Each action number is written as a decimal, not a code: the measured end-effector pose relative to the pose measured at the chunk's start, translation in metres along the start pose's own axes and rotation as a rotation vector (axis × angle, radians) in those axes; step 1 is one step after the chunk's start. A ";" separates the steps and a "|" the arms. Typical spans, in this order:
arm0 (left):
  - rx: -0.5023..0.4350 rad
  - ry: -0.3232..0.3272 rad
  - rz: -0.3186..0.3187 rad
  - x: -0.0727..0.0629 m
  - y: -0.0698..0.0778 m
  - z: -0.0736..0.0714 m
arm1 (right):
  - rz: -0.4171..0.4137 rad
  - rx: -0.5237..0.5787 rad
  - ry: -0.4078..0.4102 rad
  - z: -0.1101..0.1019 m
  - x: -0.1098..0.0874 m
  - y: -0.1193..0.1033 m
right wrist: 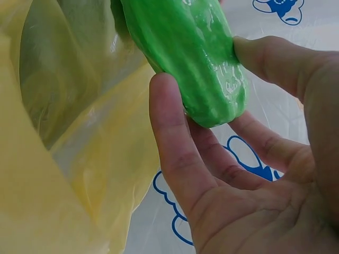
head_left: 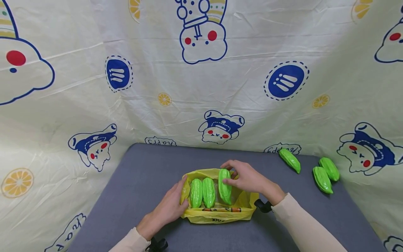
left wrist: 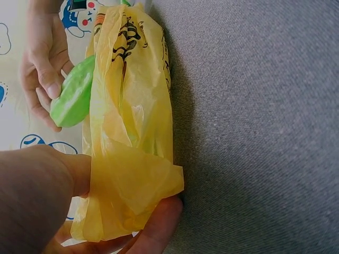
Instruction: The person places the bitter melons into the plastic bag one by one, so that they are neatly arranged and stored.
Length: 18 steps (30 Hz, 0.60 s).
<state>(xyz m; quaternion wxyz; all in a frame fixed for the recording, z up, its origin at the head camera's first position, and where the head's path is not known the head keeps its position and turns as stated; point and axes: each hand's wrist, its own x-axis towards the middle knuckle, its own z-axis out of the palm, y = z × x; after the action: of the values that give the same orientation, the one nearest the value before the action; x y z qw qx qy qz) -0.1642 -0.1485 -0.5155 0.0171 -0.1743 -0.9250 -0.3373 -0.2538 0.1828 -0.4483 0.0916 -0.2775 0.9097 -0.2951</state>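
Observation:
A yellow plastic bag (head_left: 220, 216) sits on the table with its mouth spread upward. Inside it, a green bitter melon (head_left: 196, 193) and a second bitter melon (head_left: 209, 192) lie side by side at the left. My left hand (head_left: 170, 203) grips the bag's left end; in the left wrist view thumb and fingers wrap the yellow film (left wrist: 132, 185). Over the bag's right half, my right hand (head_left: 245, 176) pinches another bitter melon (head_left: 225, 185) by its upper end, its lower end inside the bag opening. Thumb and fingertips press its ridged, glossy skin (right wrist: 190, 58) in the right wrist view.
At the far right of the grey table (head_left: 151, 168) lie a lone bitter melon (head_left: 289, 160) and, beside each other, two more, a near bitter melon (head_left: 322, 179) and a far bitter melon (head_left: 330, 168). A printed white sheet (head_left: 239, 84) hangs behind the table's back edge.

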 end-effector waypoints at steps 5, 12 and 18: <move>-0.007 -0.010 0.000 0.001 -0.001 0.000 | -0.007 -0.009 -0.011 0.002 0.003 0.000; -0.006 -0.010 0.003 0.001 -0.001 -0.001 | -0.037 -0.015 -0.033 0.006 0.005 -0.001; -0.001 -0.010 0.001 0.000 -0.001 -0.001 | -0.037 -0.012 -0.058 0.008 0.007 0.000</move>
<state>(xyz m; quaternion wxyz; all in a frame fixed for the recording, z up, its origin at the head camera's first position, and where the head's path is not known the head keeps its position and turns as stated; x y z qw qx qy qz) -0.1651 -0.1497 -0.5159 0.0123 -0.1763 -0.9248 -0.3370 -0.2567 0.1753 -0.4552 0.1110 -0.3034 0.9030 -0.2833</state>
